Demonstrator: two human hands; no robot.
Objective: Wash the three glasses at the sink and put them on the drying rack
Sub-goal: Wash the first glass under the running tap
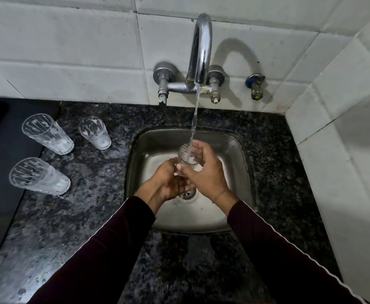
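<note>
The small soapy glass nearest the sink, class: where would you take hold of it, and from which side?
Grip the small glass around its middle, coming from the sink side. It stands upright and apart from the two tall glasses, so that side looks open. Its suds suggest it is slippery: wrap the fingers well round.

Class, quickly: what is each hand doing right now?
Left hand: wrapped around the base of the glass under the running water.
Right hand: gripping the same glass from the side.
</note>
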